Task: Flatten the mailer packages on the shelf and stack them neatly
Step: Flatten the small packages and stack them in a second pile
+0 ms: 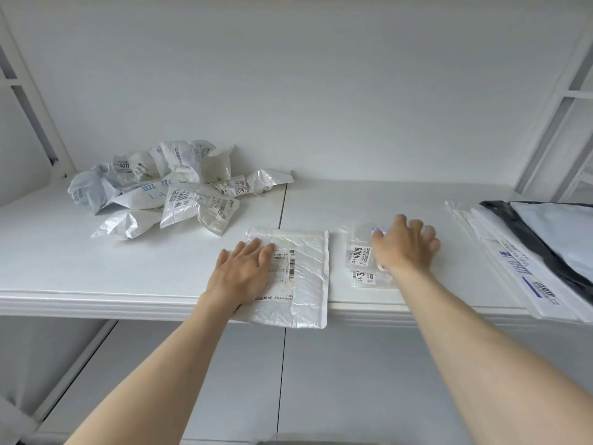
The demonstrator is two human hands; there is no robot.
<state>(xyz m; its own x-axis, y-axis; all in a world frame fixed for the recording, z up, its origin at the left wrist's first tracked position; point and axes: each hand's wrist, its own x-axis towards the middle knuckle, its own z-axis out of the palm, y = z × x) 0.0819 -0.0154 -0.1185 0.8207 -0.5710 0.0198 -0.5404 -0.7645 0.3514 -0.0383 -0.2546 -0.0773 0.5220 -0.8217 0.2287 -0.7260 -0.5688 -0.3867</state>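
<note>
Hands pressing mailers flat on the shelf

Left hand (242, 273) is lying palm-down, fingers straight, pressing the bubble mailer (296, 277) at the shelf's (128, 277) front edge; nothing is being gripped. Right hand (405, 244) is resting with fingers spread and lightly bent on the small stack (361, 260) just beside it, pinching nothing visible. To flatten well, the palm is probably best swept outward from the middle, pushing air toward the open end, while the near edge overhanging the shelf is drawn back. A crumpled pile (167, 194) is waiting at back left, well apart. Larger flat mailers (526, 268) are lying at the right. Shelf and back wall (321, 91) are showing plain white, uprights (552, 123) framing both sides.
</note>
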